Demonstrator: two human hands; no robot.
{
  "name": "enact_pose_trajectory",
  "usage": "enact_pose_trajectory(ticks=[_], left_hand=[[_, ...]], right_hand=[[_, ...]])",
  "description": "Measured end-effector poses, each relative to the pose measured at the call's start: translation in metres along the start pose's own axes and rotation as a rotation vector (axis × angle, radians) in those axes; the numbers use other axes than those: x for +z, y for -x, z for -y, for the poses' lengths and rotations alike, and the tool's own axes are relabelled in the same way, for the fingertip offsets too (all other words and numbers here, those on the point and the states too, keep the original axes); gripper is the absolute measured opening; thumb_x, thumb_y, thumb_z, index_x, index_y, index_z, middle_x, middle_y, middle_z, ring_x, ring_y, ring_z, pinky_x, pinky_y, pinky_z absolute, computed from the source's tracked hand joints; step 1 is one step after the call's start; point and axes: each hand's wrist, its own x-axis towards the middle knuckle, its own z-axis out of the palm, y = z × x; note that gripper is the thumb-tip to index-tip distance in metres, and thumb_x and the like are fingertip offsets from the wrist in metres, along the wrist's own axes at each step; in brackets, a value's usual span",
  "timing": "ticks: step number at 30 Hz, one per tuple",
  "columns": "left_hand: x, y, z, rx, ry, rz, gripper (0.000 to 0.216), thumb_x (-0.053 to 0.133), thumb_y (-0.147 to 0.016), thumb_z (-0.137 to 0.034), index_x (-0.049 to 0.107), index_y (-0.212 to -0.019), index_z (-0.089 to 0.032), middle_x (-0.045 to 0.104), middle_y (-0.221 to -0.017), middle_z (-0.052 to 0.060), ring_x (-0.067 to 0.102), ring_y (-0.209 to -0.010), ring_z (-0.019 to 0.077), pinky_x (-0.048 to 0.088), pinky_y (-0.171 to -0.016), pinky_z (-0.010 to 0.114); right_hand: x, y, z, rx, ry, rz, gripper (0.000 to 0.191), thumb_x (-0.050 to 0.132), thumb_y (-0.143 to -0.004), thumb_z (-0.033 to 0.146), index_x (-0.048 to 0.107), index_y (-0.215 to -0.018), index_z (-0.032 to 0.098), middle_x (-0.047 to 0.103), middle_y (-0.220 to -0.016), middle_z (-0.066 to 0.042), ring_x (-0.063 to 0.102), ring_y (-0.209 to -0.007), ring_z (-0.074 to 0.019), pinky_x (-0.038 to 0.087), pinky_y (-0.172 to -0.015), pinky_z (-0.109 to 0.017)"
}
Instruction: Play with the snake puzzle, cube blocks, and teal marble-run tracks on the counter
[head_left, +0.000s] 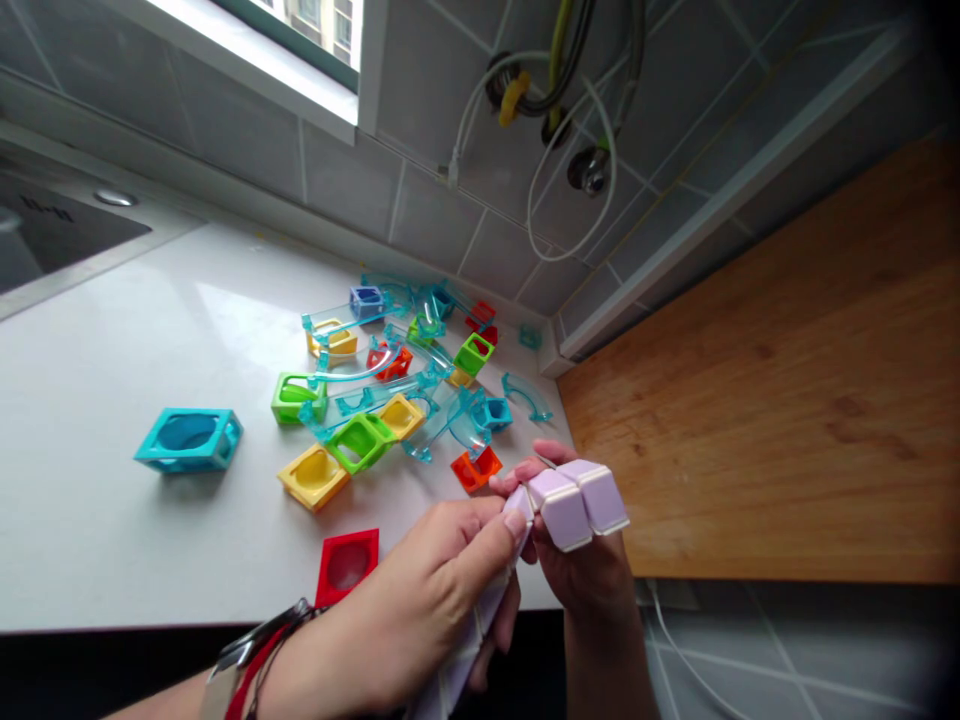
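Observation:
A lilac snake twist puzzle (568,508) with pale edges is held in front of me, over the counter's front edge. My left hand (427,590) is wrapped round its long lower section, the thumb pressed along the top. From the right, my right hand (589,575) grips the puzzle's far end, where two blocks stick out at an angle; its fingers are partly hidden behind them. An orange cube block (475,468) lies just beyond the fingers. Near my left wrist sits a red cube block (349,565).
Clear blue track pieces (386,392) lie mixed with green, yellow and orange blocks on the white counter (90,540). A turquoise block (189,440) stands apart at left. A sink (60,225) is far left; a wooden board (765,400) fills the right. Cables (536,200) hang at the wall.

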Motion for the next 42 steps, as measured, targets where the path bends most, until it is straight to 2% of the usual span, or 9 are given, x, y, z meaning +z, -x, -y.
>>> enact_pose_trajectory(ticks=[6, 10, 17, 20, 23, 27, 32, 34, 42], left_hand=[[-0.008, 0.001, -0.004, -0.065, 0.297, 0.217, 0.037, 0.043, -0.103, -0.053, 0.055, -0.095, -0.018, 0.063, -0.058, 0.0, 0.045, -0.034, 0.0089, 0.041, -0.039, 0.018], [-0.007, 0.002, -0.003, -0.091, 0.364, 0.262, 0.043, 0.041, -0.103, -0.053, 0.062, -0.092, -0.016, 0.062, -0.054, 0.001, 0.042, -0.031, 0.0079, 0.034, -0.036, 0.017], [-0.008, 0.0, -0.004, -0.003, 0.217, 0.134, 0.062, 0.038, -0.103, -0.06, 0.069, -0.083, -0.01, 0.068, -0.065, 0.008, 0.057, -0.044, 0.0099, 0.044, -0.045, 0.017], [-0.01, 0.003, -0.01, 0.035, 0.157, 0.05, 0.049, 0.046, -0.102, -0.055, 0.07, -0.101, -0.013, 0.073, -0.087, 0.009, 0.066, -0.058, 0.0122, 0.053, -0.055, 0.02], [-0.011, 0.006, -0.012, 0.05, 0.082, 0.015, 0.039, 0.061, -0.097, -0.05, 0.065, -0.121, -0.02, 0.07, -0.11, 0.009, 0.066, -0.063, 0.011, 0.053, -0.052, 0.019], [-0.014, 0.005, -0.011, 0.052, 0.08, 0.014, 0.036, 0.061, -0.097, -0.048, 0.064, -0.117, -0.017, 0.072, -0.103, 0.009, 0.06, -0.05, 0.0059, 0.047, -0.044, 0.014], [-0.016, 0.002, -0.009, 0.035, 0.16, 0.042, 0.03, 0.064, -0.096, -0.042, 0.059, -0.112, -0.016, 0.073, -0.099, 0.009, 0.056, -0.041, 0.0042, 0.043, -0.037, 0.013], [-0.016, 0.001, -0.008, 0.042, 0.154, 0.007, 0.03, 0.065, -0.095, -0.04, 0.056, -0.111, -0.017, 0.073, -0.097, 0.007, 0.053, -0.04, 0.0031, 0.041, -0.036, 0.012], [-0.014, 0.002, -0.004, 0.085, 0.076, -0.058, 0.031, 0.063, -0.096, -0.048, 0.052, -0.103, -0.019, 0.07, -0.094, 0.003, 0.049, -0.038, 0.0018, 0.037, -0.034, 0.013]], right_hand=[[-0.013, 0.001, -0.005, -0.147, 0.067, 0.016, 0.039, 0.084, -0.081, 0.034, 0.07, -0.118, 0.031, 0.08, -0.101, -0.007, 0.077, -0.087, -0.0258, 0.063, -0.063, -0.034], [-0.025, 0.0, -0.005, -0.117, 0.06, 0.064, 0.036, 0.08, -0.082, 0.052, 0.074, -0.111, 0.031, 0.081, -0.097, -0.007, 0.077, -0.085, -0.0267, 0.065, -0.072, -0.042], [-0.022, -0.003, -0.004, -0.141, 0.085, -0.013, 0.026, 0.086, -0.08, 0.038, 0.074, -0.102, 0.033, 0.078, -0.103, -0.004, 0.076, -0.087, -0.0243, 0.065, -0.077, -0.043], [-0.023, -0.007, -0.006, -0.268, 0.097, -0.016, 0.024, 0.083, -0.083, 0.042, 0.072, -0.104, 0.036, 0.073, -0.109, -0.003, 0.074, -0.087, -0.0211, 0.064, -0.079, -0.04], [-0.025, -0.009, -0.005, -0.334, 0.139, -0.02, 0.025, 0.081, -0.084, 0.044, 0.073, -0.106, 0.036, 0.072, -0.107, -0.002, 0.073, -0.091, -0.0213, 0.062, -0.082, -0.04], [-0.026, -0.003, 0.008, -0.247, 0.216, -0.02, 0.036, 0.08, -0.086, 0.042, 0.07, -0.12, 0.035, 0.074, -0.115, -0.005, 0.072, -0.104, -0.0268, 0.059, -0.093, -0.05], [-0.028, 0.004, 0.023, -0.162, 0.224, 0.166, 0.067, 0.088, -0.074, 0.05, 0.065, -0.134, 0.032, 0.069, -0.134, -0.012, 0.07, -0.111, -0.032, 0.058, -0.094, -0.049], [-0.028, 0.003, 0.023, -0.208, 0.221, 0.172, 0.064, 0.085, -0.075, 0.055, 0.067, -0.132, 0.03, 0.071, -0.13, -0.012, 0.07, -0.112, -0.0315, 0.057, -0.095, -0.047], [-0.011, 0.002, 0.022, -0.321, 0.385, 0.091, 0.049, 0.087, -0.077, 0.034, 0.072, -0.123, 0.027, 0.076, -0.121, -0.011, 0.069, -0.115, -0.0304, 0.057, -0.098, -0.044]])
